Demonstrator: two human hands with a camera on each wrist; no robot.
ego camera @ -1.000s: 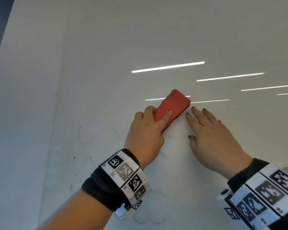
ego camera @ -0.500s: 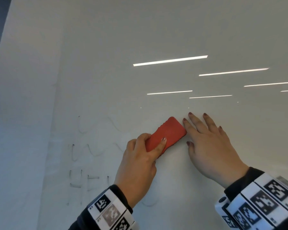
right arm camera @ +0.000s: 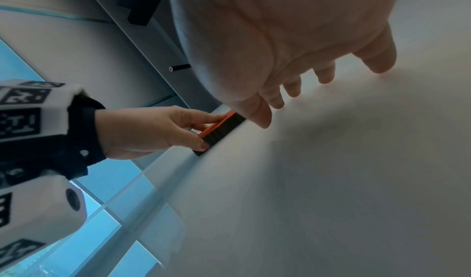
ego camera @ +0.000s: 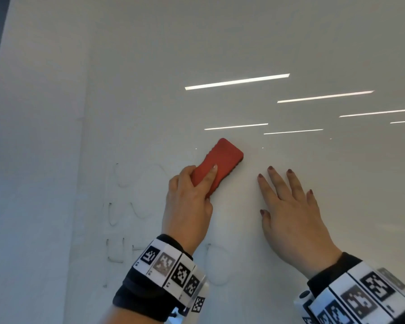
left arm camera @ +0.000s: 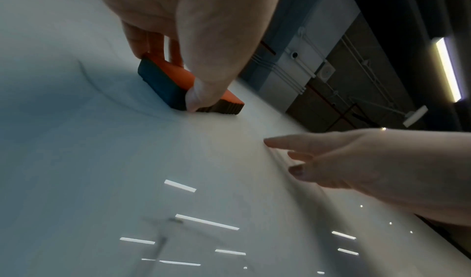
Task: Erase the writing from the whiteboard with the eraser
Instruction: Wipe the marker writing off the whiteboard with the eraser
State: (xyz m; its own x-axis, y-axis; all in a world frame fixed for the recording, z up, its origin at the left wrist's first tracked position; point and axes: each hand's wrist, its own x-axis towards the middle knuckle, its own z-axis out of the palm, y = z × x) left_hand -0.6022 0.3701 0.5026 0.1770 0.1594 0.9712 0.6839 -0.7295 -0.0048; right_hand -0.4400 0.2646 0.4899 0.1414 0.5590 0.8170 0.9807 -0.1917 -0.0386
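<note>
The left hand (ego camera: 187, 206) grasps the red eraser (ego camera: 216, 167) by its long sides, felt face flat on the whiteboard (ego camera: 220, 43), about midway across it. The right hand (ego camera: 295, 220) lies released, fingers straight, pressed on the board just right of the eraser. Faint writing (ego camera: 117, 230) remains toward the board's left edge and below the left wrist (ghosted strokes, hard to read). To wipe well, I judge the felt should stay fully flat under firm, even pressure, with overlapping passes carried leftward and downward over those marks.
</note>
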